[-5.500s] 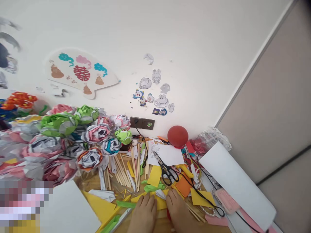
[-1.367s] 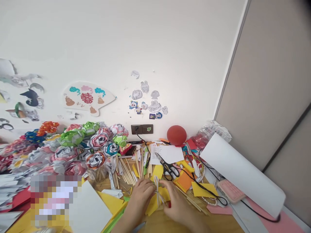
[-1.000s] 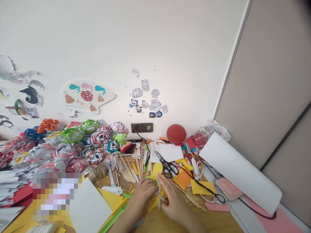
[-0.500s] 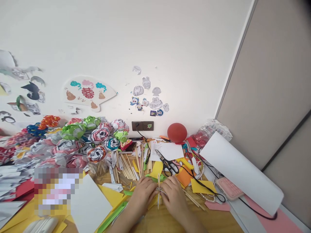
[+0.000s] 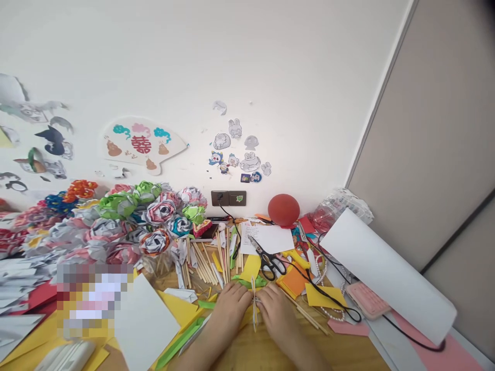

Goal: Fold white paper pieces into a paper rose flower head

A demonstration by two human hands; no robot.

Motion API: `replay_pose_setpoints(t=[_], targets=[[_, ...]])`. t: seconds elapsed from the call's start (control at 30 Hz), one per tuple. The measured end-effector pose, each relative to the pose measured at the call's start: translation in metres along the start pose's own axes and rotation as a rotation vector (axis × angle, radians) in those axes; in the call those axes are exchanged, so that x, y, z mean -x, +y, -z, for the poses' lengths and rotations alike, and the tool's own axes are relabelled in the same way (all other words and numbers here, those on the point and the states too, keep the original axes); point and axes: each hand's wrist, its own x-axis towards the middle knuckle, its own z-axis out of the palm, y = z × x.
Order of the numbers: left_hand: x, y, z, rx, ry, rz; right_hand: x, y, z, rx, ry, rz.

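Observation:
A folded piece of paper point(image 5: 254, 317), white and yellowish and seen nearly edge-on, stands upright between my hands low in the middle of the view. My left hand point(image 5: 234, 306) pinches it from the left with curled fingers. From the right, my right hand point(image 5: 275, 308) grips the same paper. The fingertips meet near its middle, and the thumbs are partly hidden. Just beyond lie strips of green paper point(image 5: 247, 281) and a yellow paper piece point(image 5: 250, 267). Black-handled scissors point(image 5: 270, 264) rest behind my right hand.
Paper flowers point(image 5: 116, 226) are heaped at the left. Wooden sticks point(image 5: 203, 263) lie behind the hands. A white sheet point(image 5: 145, 324) sits left; a red balloon point(image 5: 283, 209) stands by the wall. A black cable point(image 5: 332, 296) and pink keypad point(image 5: 369, 300) lie right.
The camera view has shifted slightly, moving the scene a little to the right. Both hands stay on the folded paper, with almost no change in their grip.

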Motion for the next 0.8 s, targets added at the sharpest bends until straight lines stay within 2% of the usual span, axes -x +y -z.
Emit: replay_pose_setpoints(t=[0.23, 0.4, 0.57, 0.8], targets=[[0.002, 0.001, 0.001, 0.049, -0.014, 0.040, -0.002, 0.002, -0.001, -0.087, 0.022, 0.036], [0.000, -0.002, 0.014, 0.087, -0.038, 0.085, -0.003, 0.006, 0.003, -0.095, 0.020, 0.047], [-0.002, -0.003, 0.025, 0.197, -0.093, 0.181, -0.003, 0.009, 0.014, -0.202, -0.059, 0.046], [0.003, -0.019, 0.021, 0.402, -0.028, 0.272, -0.005, 0.022, 0.017, -0.261, -0.051, -0.013]])
